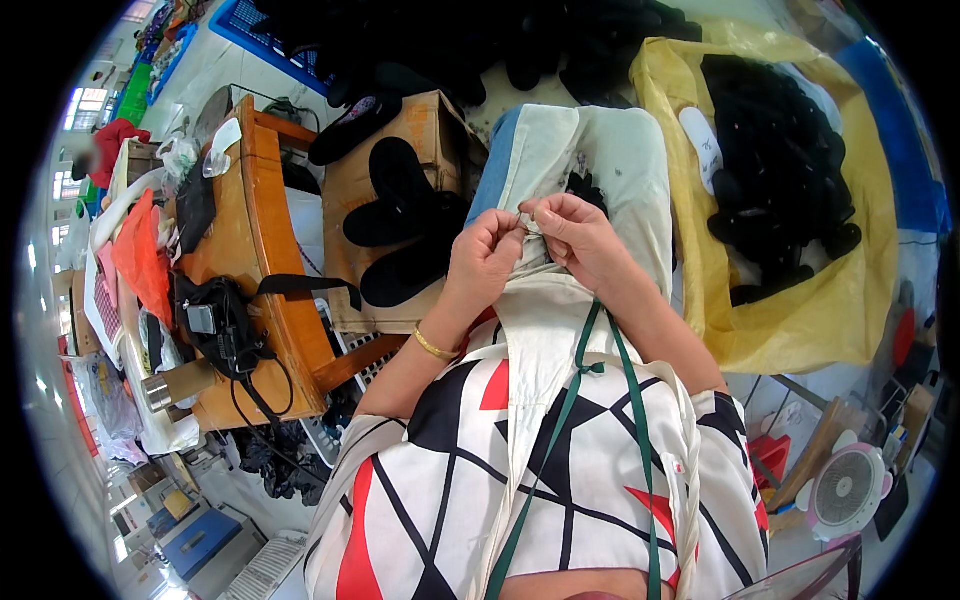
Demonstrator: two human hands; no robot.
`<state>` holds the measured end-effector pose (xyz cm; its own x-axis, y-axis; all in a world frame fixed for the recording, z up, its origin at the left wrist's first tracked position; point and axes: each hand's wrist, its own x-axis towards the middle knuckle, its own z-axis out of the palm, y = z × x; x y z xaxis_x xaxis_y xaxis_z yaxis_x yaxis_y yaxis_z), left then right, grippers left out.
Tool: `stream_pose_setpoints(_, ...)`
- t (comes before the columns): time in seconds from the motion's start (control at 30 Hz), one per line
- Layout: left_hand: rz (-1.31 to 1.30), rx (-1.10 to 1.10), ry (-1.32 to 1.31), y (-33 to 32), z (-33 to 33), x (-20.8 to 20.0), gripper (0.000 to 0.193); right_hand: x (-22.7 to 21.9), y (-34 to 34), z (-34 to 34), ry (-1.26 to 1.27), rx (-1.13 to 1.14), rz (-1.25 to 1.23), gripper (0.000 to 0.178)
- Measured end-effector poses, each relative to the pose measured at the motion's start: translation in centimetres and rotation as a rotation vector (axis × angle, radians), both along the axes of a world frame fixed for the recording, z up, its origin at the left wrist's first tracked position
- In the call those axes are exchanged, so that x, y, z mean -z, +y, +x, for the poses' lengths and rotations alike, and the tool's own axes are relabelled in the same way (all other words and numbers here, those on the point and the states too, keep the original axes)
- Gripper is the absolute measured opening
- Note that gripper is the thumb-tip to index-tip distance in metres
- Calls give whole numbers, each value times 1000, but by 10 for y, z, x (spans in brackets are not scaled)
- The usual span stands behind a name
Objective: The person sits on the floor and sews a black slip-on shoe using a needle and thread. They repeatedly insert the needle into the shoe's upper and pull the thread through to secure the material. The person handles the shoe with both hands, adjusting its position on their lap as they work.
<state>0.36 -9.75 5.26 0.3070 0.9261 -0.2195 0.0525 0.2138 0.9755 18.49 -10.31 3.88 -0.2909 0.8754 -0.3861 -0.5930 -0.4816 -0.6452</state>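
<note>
My left hand [488,252] and my right hand [578,238] meet above my lap, thumbs and fingertips pinched close together. Whatever they hold is too small to make out. Beneath them a pale cloth [628,165] covers my lap, and a small dark bundle [588,190] lies on it just beyond my right fingers. To the left of my hands, several black slippers [395,220] rest on a cardboard box [350,185]. One slipper at the box's far edge has a small coloured pattern [362,112].
At right stands an open yellow bag [850,310] of black slippers, with a white sole [701,145] at its side. A wooden chair [255,215] bearing a black bag [225,325] is at left. Beyond lie a dark heap [450,40] and a blue crate [250,40]. A fan [845,488] stands lower right.
</note>
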Motion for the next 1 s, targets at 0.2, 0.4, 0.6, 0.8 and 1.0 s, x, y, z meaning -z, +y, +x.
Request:
stream_pose_setpoints(0.2, -405, -140, -429, 1, 17, -6, 13, 0, -2, -12, -81, 123, 97, 16)
stream_pose_setpoints(0.4, -57, -117, -106, 0, 13, 5, 13, 6, -5, -19, -181, 158, 26, 17)
stream_pose_setpoints(0.6, 524, -93, 382, -1, 9, 13, 13, -3, -6, -18, -105, 83, 2, 15)
stream_pose_setpoints(0.8, 520, -22, 448, -3, 4, 7, 13, -3, 0, -16, 171, 92, -148, 17)
stream_pose_setpoints(1.0, 258, 14, 155, 0, -3, 16, 12, 8, 1, -11, 30, -71, -40, 20)
